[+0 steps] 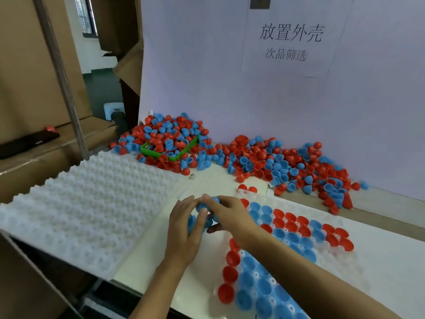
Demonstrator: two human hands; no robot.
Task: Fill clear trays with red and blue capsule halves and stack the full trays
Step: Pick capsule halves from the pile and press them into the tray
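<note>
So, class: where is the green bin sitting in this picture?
In the head view, the green bin sits at the back left of the table, half buried in the left heap of capsule halves, just beyond the far edge of the white bumpy tray stack.

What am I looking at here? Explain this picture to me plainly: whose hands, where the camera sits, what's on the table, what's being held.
No machine here: a person works bare-handed, and the one camera sits on their head, looking forward and down. The left hand and right hand meet over the white table, together holding a few blue capsule halves. Under the right arm lies a clear tray, partly filled with red and blue halves. To the left sits a stack of white-looking bumpy empty trays. At the back, loose halves lie in a big pile, partly burying a green bin. A paper sign hangs on the backboard.
</note>
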